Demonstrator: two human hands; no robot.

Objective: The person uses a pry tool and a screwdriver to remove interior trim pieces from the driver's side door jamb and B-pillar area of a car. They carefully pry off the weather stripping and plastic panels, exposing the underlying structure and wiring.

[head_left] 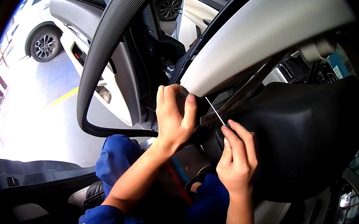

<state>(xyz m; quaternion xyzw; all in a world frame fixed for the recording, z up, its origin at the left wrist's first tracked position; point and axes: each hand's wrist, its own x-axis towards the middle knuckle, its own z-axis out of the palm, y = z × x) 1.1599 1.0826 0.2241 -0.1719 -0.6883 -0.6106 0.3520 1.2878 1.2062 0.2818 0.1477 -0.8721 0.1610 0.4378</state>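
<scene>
Head | left grip (pixel 173 122): touching pale trim (pixel 253 44), closure unclear | right grip (pixel 237 162): pinching white strip (pixel 215 111)

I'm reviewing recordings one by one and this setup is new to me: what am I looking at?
No robot here: these are a person's bare hands, seen from above through a wide fisheye camera on their head, which bends straight edges. The setting is a car's doorway, edged by a dark ribbed seal, with a black seat on the right. The left hand is at the lower end of a pale panel. The right hand pinches a thin white strand or rod running up toward that end.
</scene>
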